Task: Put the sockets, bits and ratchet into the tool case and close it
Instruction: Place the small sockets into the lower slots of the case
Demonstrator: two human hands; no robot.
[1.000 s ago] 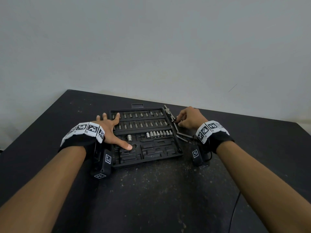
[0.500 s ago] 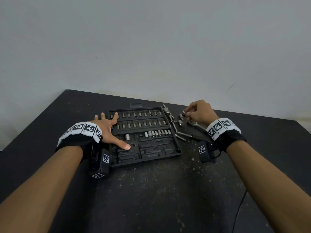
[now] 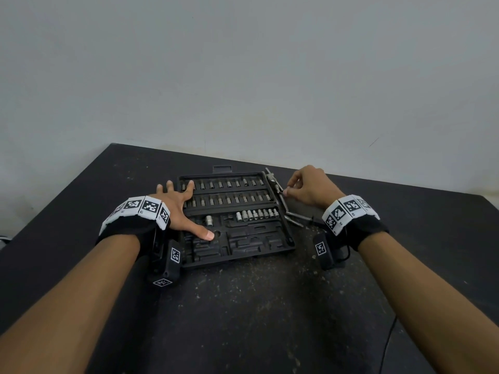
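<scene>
Our right hand (image 3: 310,188) swung back to the case's (image 3: 237,255) right edge pinching a small socket (image 3: 286,190), ready to seat; left hand (image 3: 179,209) stays spread flat, steadying.

Black moulded plastic tool case (image 3: 259,247) holds silver metal sockets (image 3: 256,214); the speckled black counter (image 3: 256,306) meets a pale grey wall (image 3: 243,76).

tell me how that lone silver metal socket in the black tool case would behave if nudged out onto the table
The lone silver metal socket is a short cylinder, so on its side it would probably roll across the flat dark table. Standing upright as now, it looks squat and unlikely to tip. Its shiny metal suggests it is rigid, somewhat slippery, and heavy for its size.
</scene>
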